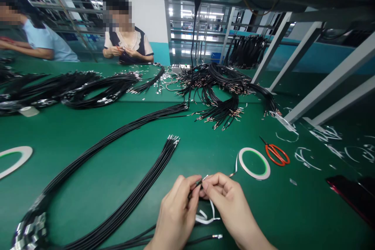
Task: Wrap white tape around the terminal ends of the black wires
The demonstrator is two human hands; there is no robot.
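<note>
My left hand (177, 209) is closed, its thumb and fingers pinching a black cable (199, 183) near the silvery end. At that same end, the thumb and fingertips of my right hand (230, 205) press together on the tip. A narrow tape strip (236, 165) runs from a white tape roll (259, 177) to behind my right fingers. White strips of backing (205, 220) curl below the hands. More black cables pass under my left wrist, one ending in a metal tip (217, 236). What lies inside my right fingers is partly hidden.
Orange-handled scissors (274, 149) lie right of the roll. A long cable bundle (140, 191) loops across the left of the green table (117, 172). Cable heaps (222, 78) and metal posts (310, 82) stand beyond. Two people (129, 45) sit opposite. Another tape roll (25, 154) is far left.
</note>
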